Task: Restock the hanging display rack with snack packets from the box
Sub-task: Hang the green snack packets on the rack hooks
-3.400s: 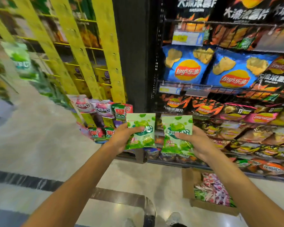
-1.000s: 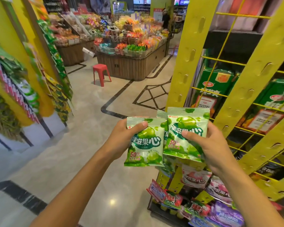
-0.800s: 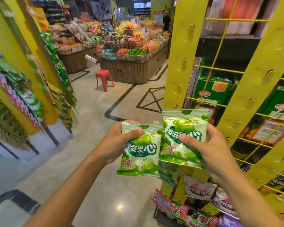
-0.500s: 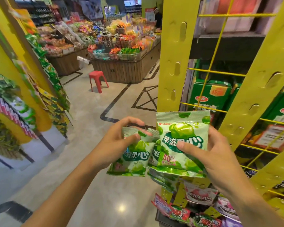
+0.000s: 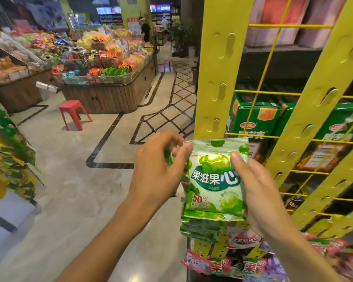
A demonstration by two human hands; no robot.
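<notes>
The green snack packet [image 5: 215, 178], glossy with green apples, white lettering and a red "50%", is sitting upright before the yellow rack strip [image 5: 219, 68], with the right hand [image 5: 259, 192] curling round its right edge, thumb on front, and the left hand [image 5: 159, 171] pinching its top left corner.

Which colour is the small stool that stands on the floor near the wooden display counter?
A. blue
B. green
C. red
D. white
C: the stool on the floor beside the wooden display counter is plainly red, unlike the green snack packet that the hands hold in front.
</notes>
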